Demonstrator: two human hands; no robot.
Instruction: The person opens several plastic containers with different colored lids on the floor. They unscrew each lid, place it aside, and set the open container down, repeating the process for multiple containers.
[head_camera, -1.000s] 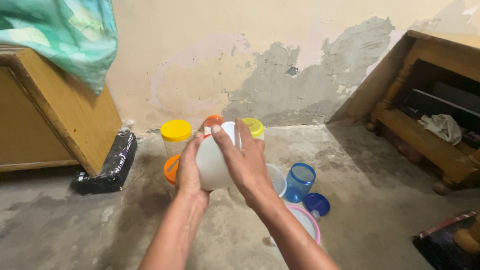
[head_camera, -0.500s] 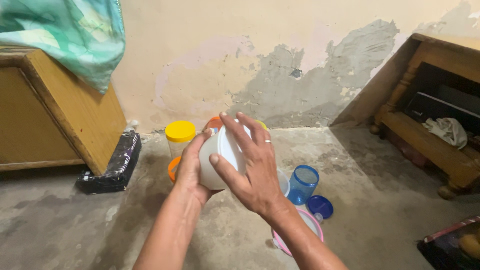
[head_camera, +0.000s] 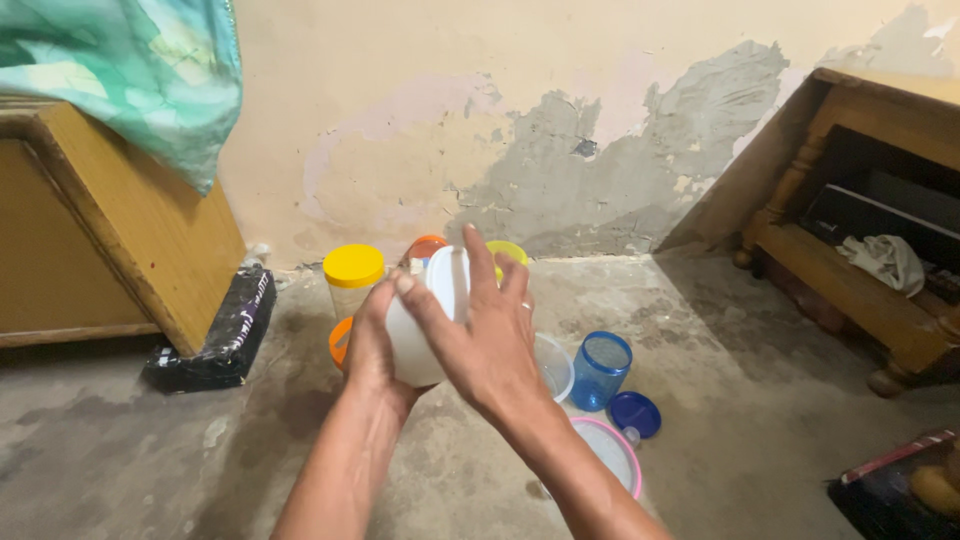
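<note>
Both hands grip a white tub (head_camera: 425, 330) above the floor (head_camera: 720, 400): left hand (head_camera: 372, 345) cups its base, right hand (head_camera: 480, 335) spreads over its lid. Jars (head_camera: 353, 275) crowd behind; a blue cup (head_camera: 602, 370) stands just right, bare floor beyond.

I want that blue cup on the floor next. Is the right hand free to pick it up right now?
Probably not yet. The right hand is spread over the lid end of the white jar, which the left hand grips from behind. The blue cup stands uncovered nearby on the floor; nothing blocks it.
</note>
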